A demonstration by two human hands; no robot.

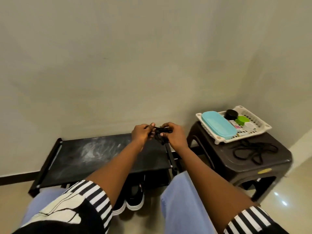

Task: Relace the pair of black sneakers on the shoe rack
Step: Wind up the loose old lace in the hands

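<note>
Spanning the floor along a smooth, pale wall [118, 65], the low shoe rack [101, 154] shows a flat, black, rectangular top smeared with chalky dust. Just beside it on the right stands a squat dark-brown plastic stool [263, 168] with rounded corners. It carries a white slotted plastic tray [260, 126], which holds a turquoise oblong container [217, 127] and a few small round jars. A loose lace [253, 152], thin black cord, lies in soft coils on the stool's glossy top, just in front of the tray. The black sneakers [135, 198], dark uppers on thick white soles, sit side by side under the rack's top shelf. Above the rack's right end, the left hand [141, 133] and right hand [176, 135] both pinch a bunched lace [161, 132] between curled fingers, its black tangle hanging between them.
</note>
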